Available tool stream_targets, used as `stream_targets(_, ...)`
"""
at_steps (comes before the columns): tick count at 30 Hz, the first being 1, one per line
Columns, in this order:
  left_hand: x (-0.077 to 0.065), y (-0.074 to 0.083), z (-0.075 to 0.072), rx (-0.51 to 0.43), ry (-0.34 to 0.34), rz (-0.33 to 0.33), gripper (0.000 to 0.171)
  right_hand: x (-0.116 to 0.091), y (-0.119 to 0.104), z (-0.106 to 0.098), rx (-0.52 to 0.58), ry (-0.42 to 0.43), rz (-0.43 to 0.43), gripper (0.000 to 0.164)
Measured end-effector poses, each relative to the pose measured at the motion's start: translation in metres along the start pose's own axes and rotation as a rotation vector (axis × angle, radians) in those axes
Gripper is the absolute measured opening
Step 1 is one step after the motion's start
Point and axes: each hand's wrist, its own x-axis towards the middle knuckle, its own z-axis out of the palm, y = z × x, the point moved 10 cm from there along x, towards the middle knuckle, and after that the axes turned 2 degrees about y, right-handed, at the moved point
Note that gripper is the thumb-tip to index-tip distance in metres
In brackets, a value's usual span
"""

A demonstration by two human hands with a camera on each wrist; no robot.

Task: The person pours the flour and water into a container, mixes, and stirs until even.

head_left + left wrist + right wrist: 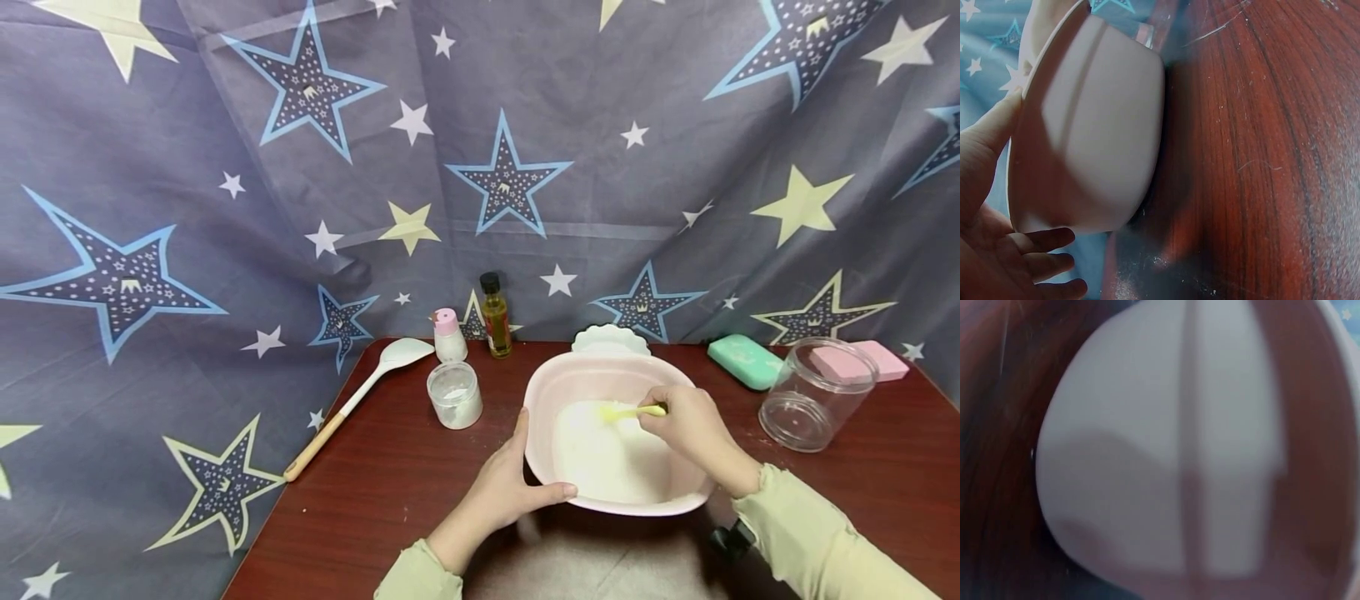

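One yellow utensil (628,412), pinched by right fingers (657,398), left fingers (518,435) spread against smooth basin (551,387)

I'm not making out the tip of the yellow utensil (633,412); the pink basin (1116,487) is blurring in my right-wrist view and, in the head view, partly hiding a scalloped pale object (611,339).

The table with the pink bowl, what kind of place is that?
Probably a table set up for kitchen-like work: the bowl, bottle and spatula suggest it. A starry cloth hangs behind, so I can't tell which room.
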Motion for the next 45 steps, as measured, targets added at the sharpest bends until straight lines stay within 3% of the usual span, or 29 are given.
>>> stream_targets(12,0.001,-0.001,0.000,0.008,-0.007,-0.010,0.121,-0.011,0.018,-0.023,-0.085,-0.080,0.049,0.010)
stream_targets(22,0.001,-0.002,0.000,0.011,-0.012,-0.021,0.122,-0.024,0.017,-0.035,-0.118,-0.157,0.022,0.002)
stream_targets(35,0.002,-0.002,0.000,0.012,-0.013,-0.026,0.122,-0.038,0.005,-0.037,-0.087,-0.256,-0.026,0.007)
stream_targets(45,0.001,-0.002,0.001,0.013,-0.013,-0.031,0.122,-0.044,-0.010,-0.022,-0.010,-0.290,-0.078,0.002)
